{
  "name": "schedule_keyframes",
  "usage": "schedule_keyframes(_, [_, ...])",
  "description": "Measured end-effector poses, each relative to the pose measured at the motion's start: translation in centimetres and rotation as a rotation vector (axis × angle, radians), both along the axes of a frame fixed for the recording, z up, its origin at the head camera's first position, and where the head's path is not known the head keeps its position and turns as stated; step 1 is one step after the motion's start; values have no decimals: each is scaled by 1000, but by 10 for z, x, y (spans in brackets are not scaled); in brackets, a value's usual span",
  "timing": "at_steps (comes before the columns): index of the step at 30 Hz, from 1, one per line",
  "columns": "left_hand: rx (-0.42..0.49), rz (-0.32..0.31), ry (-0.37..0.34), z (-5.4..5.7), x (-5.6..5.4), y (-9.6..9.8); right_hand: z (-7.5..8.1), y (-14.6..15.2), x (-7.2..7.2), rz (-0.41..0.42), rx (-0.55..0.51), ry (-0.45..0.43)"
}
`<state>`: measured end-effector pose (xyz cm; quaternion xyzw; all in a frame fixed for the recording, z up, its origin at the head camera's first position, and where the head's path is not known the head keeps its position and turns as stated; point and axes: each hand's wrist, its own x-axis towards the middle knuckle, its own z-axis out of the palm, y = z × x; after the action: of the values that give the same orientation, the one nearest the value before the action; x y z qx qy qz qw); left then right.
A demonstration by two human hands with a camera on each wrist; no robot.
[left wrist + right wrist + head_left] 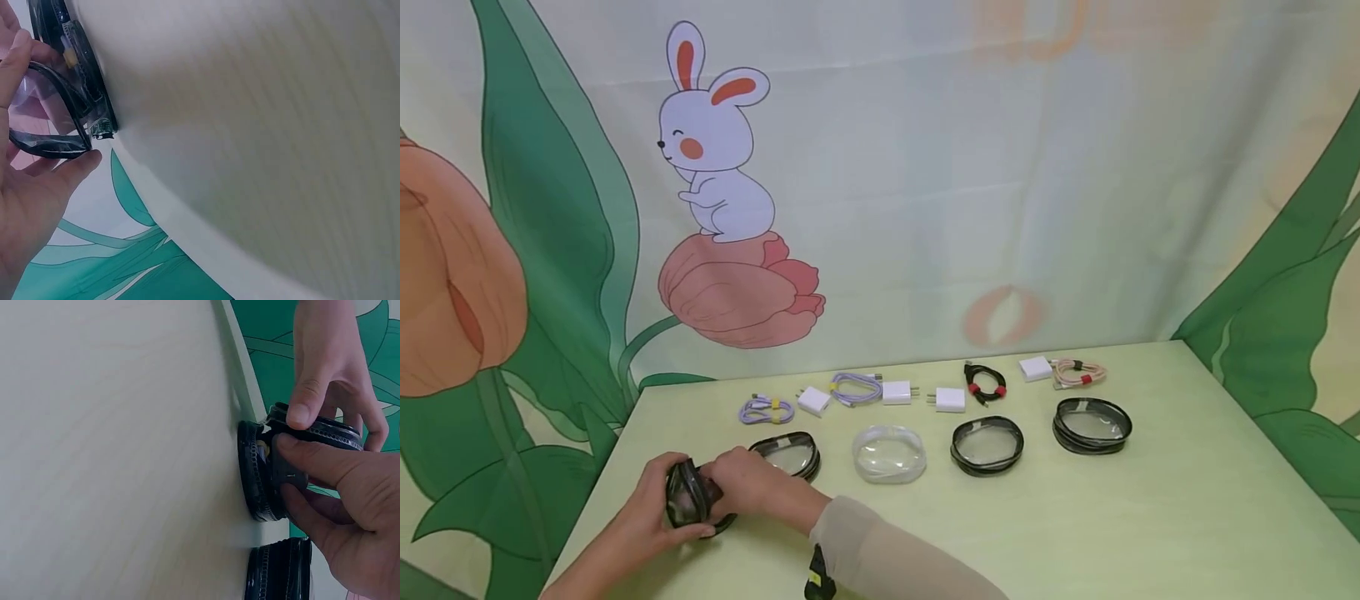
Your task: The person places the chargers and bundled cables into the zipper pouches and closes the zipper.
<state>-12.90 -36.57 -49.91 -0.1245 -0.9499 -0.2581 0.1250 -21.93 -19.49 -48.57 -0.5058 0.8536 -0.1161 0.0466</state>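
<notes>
A clear pouch with black zipped edging (681, 498) stands at the left of the table, its lid raised. My left hand (651, 510) grips the lid, thumb on one side and fingers on the other. My right hand (747, 482) reaches into the pouch opening. In the right wrist view, its thumb and fingers pinch a small dark grey block (289, 473) between the lid and the base. A bit of yellow shows inside the pouch beside the block; the rest of the contents is hidden.
To the right stand black-edged pouches (987, 447) and a white-edged pouch (889, 455). Behind them lie white chargers (951, 400), purple cables (766, 409), a black cable (987, 383) and a pink cable (1078, 372). A printed curtain (887, 208) hangs at the table's back edge.
</notes>
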Motion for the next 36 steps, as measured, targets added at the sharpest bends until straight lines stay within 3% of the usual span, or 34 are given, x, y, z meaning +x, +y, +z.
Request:
schedule_keyframes(5, [17,44,-109,3,0,0,4,7,-4,13,-45,-92])
schedule_keyframes(9, [7,16,-113,4,-3,2,10,19,-12,-34,-122,-198])
schedule_keyframes(14, [-113,-39,-103,3,-9,10,14,34,-22,-125,-131,-213])
schedule_keyframes(20, [-259,5,-117,8,-7,11,17,36,-29,-117,-161,-197])
schedule_keyframes(23, [-296,-47,-104,11,-6,7,17,35,-30,-111,-162,-203])
schedule_keyframes(29, [-306,-253,-50,17,-8,-5,15,35,-33,-92,-155,-183])
schedule_keyframes(31, [-287,-277,-52,19,-10,-8,14,36,-35,-76,-154,-157])
schedule_keyframes(36, [-240,-256,-138,23,-13,-8,10,36,-39,-22,-141,-96])
